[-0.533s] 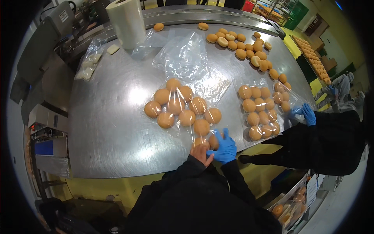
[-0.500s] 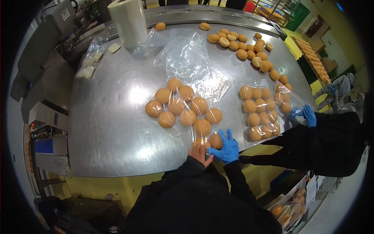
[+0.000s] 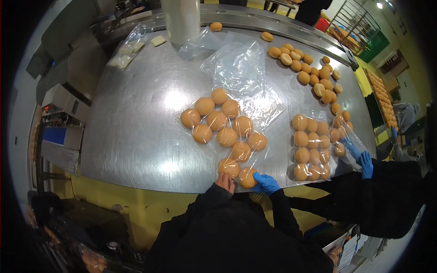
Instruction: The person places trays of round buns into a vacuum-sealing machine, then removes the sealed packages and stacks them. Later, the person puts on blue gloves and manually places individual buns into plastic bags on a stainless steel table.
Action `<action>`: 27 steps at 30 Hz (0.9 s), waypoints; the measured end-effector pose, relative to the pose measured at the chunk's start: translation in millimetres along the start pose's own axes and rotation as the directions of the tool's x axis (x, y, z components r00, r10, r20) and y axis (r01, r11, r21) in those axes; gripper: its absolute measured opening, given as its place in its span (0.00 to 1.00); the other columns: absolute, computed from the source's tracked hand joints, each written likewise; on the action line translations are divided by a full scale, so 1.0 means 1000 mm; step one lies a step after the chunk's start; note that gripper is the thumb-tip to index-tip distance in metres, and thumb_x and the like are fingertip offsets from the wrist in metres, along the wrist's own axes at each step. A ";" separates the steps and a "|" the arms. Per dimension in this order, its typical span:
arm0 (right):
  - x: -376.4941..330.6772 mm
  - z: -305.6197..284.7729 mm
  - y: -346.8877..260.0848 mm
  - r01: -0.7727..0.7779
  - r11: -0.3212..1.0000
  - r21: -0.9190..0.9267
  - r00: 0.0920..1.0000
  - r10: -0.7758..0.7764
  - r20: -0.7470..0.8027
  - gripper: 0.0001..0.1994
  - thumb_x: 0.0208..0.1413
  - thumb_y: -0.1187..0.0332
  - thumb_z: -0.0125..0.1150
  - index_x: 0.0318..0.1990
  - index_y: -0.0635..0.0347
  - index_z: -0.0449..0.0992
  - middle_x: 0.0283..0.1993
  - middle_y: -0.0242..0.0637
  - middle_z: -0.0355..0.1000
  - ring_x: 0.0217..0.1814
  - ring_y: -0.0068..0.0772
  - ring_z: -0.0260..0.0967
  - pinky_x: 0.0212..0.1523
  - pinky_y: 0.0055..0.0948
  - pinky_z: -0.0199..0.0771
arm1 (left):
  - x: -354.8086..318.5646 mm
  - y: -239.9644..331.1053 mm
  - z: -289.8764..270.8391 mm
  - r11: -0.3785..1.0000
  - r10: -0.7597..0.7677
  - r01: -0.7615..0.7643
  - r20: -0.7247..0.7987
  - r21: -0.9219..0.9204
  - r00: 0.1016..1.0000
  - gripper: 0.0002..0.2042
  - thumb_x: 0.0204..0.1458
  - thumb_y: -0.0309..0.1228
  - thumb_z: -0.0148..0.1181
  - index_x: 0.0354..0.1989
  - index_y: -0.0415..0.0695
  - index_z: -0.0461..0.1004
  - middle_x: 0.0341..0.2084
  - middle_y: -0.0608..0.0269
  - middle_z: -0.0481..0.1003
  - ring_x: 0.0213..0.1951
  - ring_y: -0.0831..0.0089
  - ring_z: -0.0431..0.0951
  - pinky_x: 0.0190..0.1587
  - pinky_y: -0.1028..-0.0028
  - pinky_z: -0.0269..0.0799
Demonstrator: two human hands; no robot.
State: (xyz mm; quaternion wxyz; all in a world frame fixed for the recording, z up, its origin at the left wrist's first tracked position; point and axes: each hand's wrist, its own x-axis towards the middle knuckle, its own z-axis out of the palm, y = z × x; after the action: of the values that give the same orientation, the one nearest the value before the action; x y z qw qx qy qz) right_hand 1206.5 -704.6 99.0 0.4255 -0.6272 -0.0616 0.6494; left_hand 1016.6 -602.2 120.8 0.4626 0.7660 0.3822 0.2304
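A clear plastic bag point(image 3: 208, 142) of round golden buns point(image 3: 217, 121) lies flat on the steel table, its open end toward me. My bare left hand point(image 3: 225, 183) has its fingers curled on the bag's near edge, just below a bun point(image 3: 229, 168). My right hand point(image 3: 266, 183), in a blue glove, pinches the bag's edge close against the right side of the nearest bun point(image 3: 247, 177). The fingertips of both hands are partly hidden. Beyond the buns rests a stack of clear empty bags point(image 3: 239, 63).
On the right lies a bag of buns in rows point(image 3: 313, 146). A co-worker's blue-gloved hand point(image 3: 366, 164) holds another bag beside it. Loose buns point(image 3: 314, 73) cover the far right. A film roll point(image 3: 181, 20) and a small bag of pale pieces point(image 3: 129, 48) stand at the back left.
My right hand's spread fingers have closed and it has come nearer the table edge. My hands have moved apart, with the nearest bun now between them. The whole view has shifted.
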 end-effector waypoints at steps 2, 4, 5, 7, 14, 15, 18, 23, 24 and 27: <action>0.010 0.007 0.004 0.033 0.986 0.165 0.998 -0.042 0.048 0.20 0.50 0.56 0.51 0.37 0.69 0.67 0.27 0.43 0.71 0.23 0.30 0.69 0.25 0.28 0.73 | 0.000 -0.002 0.003 1.000 0.010 -0.010 -0.020 0.012 1.000 0.09 0.37 0.21 0.48 0.29 0.41 0.58 0.26 0.51 0.59 0.25 0.52 0.65 0.25 0.61 0.60; -0.002 0.031 -0.003 0.008 0.965 0.262 0.997 -0.029 0.074 0.18 0.50 0.59 0.51 0.37 0.69 0.66 0.28 0.43 0.70 0.24 0.31 0.69 0.28 0.30 0.74 | -0.003 -0.003 0.001 1.000 0.023 -0.023 0.003 0.004 1.000 0.09 0.36 0.19 0.47 0.28 0.41 0.57 0.25 0.52 0.58 0.25 0.52 0.63 0.26 0.62 0.59; -0.010 0.040 -0.011 -0.002 0.950 0.311 0.997 -0.024 0.080 0.17 0.50 0.60 0.51 0.37 0.69 0.66 0.29 0.43 0.70 0.25 0.31 0.70 0.29 0.30 0.74 | -0.006 0.003 -0.002 0.999 0.038 -0.037 0.044 -0.015 0.998 0.09 0.36 0.19 0.46 0.28 0.41 0.57 0.25 0.52 0.58 0.25 0.52 0.63 0.26 0.62 0.59; 0.004 0.035 -0.006 0.038 0.970 0.239 0.997 -0.051 0.049 0.16 0.50 0.60 0.51 0.36 0.68 0.67 0.27 0.41 0.70 0.23 0.31 0.69 0.26 0.28 0.73 | -0.009 0.015 -0.003 0.997 0.071 -0.068 0.111 -0.029 0.991 0.09 0.36 0.18 0.46 0.27 0.41 0.57 0.25 0.52 0.58 0.25 0.52 0.62 0.27 0.63 0.59; 0.016 0.060 -0.019 0.144 0.987 -0.070 0.980 -0.133 0.146 0.14 0.48 0.60 0.53 0.24 0.64 0.69 0.17 0.38 0.67 0.14 0.26 0.64 0.15 0.21 0.65 | -0.011 0.031 -0.001 0.997 0.074 -0.074 0.041 0.008 0.996 0.11 0.37 0.22 0.50 0.28 0.43 0.56 0.25 0.53 0.58 0.26 0.53 0.64 0.27 0.63 0.59; 0.012 0.064 -0.022 0.063 0.981 -0.183 0.998 -0.060 0.022 0.15 0.47 0.59 0.55 0.20 0.63 0.68 0.14 0.35 0.65 0.13 0.24 0.62 0.13 0.21 0.63 | -0.013 0.027 0.001 0.997 0.076 -0.076 -0.007 -0.007 0.997 0.11 0.37 0.22 0.50 0.28 0.43 0.56 0.25 0.53 0.58 0.26 0.54 0.64 0.26 0.63 0.59; 0.020 0.040 -0.010 0.185 0.934 -0.306 0.978 -0.206 -0.037 0.15 0.46 0.59 0.56 0.22 0.63 0.68 0.14 0.34 0.64 0.12 0.22 0.60 0.12 0.20 0.61 | -0.017 0.022 0.008 0.996 -0.044 0.054 -0.135 0.071 0.990 0.11 0.37 0.22 0.49 0.28 0.43 0.55 0.25 0.53 0.58 0.23 0.55 0.63 0.24 0.65 0.58; 0.022 0.068 -0.023 0.220 0.942 -0.254 0.973 -0.196 0.118 0.13 0.47 0.60 0.55 0.25 0.62 0.67 0.17 0.31 0.64 0.16 0.21 0.60 0.16 0.21 0.60 | -0.018 0.009 0.009 0.998 0.031 -0.023 0.146 -0.058 0.989 0.11 0.36 0.21 0.48 0.28 0.45 0.54 0.21 0.56 0.59 0.19 0.61 0.61 0.22 0.67 0.58; 0.020 0.079 -0.030 0.236 0.941 -0.241 0.966 -0.201 0.163 0.13 0.48 0.60 0.54 0.26 0.62 0.67 0.17 0.31 0.64 0.19 0.20 0.61 0.19 0.21 0.61 | -0.018 0.008 0.011 0.995 0.020 -0.001 0.190 -0.097 0.982 0.11 0.36 0.21 0.48 0.28 0.45 0.54 0.20 0.56 0.58 0.19 0.62 0.61 0.21 0.67 0.58; 0.050 0.081 -0.013 0.448 0.873 -0.192 0.888 -0.408 0.213 0.12 0.48 0.60 0.53 0.27 0.61 0.68 0.22 0.34 0.66 0.24 0.25 0.62 0.27 0.26 0.63 | -0.014 -0.001 0.012 0.990 -0.035 0.062 0.199 -0.130 0.979 0.11 0.36 0.21 0.46 0.28 0.46 0.54 0.16 0.57 0.57 0.18 0.65 0.61 0.22 0.70 0.58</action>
State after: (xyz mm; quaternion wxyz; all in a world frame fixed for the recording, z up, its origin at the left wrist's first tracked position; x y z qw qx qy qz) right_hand 1149.8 -628.2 86.0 0.4749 -0.5875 -0.3112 0.5766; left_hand 1015.9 -619.6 114.1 0.5546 0.7421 0.3370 0.1679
